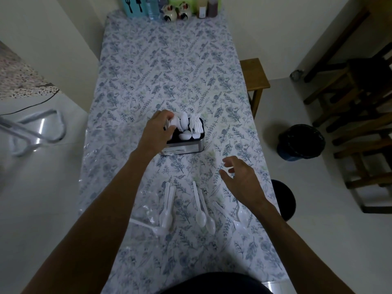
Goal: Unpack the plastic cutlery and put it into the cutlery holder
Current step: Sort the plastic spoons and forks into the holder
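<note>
Nearest me, loose white spoons [202,209] are lying on the near part of the tabletop [148,60]: a stacked bunch [167,205] on the left resting on clear plastic wrapping [146,211], a pair in the middle, and two or three fainter ones [240,217] on the right, partly under my forearm.

My right hand [239,181] is hovering above the tabletop with fingers loosely spread, holding nothing. My left hand [158,129] is reaching over the left rim of the cutlery holder [184,146]; its fingers are curling around something white at that compartment, though I cannot tell whether they are gripping or letting go.

The holder is sitting mid-tabletop, already bristling with spoon bowls and forks [196,123]. I am judging the risk to be here: my left wrist is pressing close to the holder, so a careless pull-back could tip it or drag pieces out. The right-hand spoons are lying near the right edge and a sweeping forearm could knock them off toward the black stool [285,198]. The glossy wrapping may slide.

Beyond the holder the tabletop is running open until the bottles [206,7] at the far end.
</note>
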A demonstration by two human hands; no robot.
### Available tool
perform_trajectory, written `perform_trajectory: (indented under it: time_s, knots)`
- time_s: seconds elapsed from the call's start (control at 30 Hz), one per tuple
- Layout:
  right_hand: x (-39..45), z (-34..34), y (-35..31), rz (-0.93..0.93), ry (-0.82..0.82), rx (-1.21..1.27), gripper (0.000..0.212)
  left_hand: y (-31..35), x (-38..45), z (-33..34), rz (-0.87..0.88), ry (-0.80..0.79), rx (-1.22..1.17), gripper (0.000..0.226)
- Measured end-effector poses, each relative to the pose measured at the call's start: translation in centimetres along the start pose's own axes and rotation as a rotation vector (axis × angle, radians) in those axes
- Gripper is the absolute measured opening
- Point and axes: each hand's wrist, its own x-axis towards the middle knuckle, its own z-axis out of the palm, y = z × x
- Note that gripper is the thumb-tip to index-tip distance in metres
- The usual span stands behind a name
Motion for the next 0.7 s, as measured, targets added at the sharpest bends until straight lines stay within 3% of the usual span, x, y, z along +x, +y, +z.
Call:
perform_trajectory:
  time_s: [0.2, 0.5, 0.7]
  knots:
    - [-0.2, 0.2, 0.3, -0.005, 0.003, -0.017, 0.030, 0.4, 0.9, -1.4, 0.063, 0.020, 0.032, 0.025]
    - [-0.7, 0.4, 0.2, -0.033, 0.006, -0.031, 0.031, 0.5, 1.5, -1.5, -0.102, -0.010, -0.006, 0.022]
    - [-1.1, 0.1, 0.8, -0.012, -0.009, -0.021, 0.030, 1.1, 0.2, -1.9, -0.167, 0.115, -0.081, 0.039]
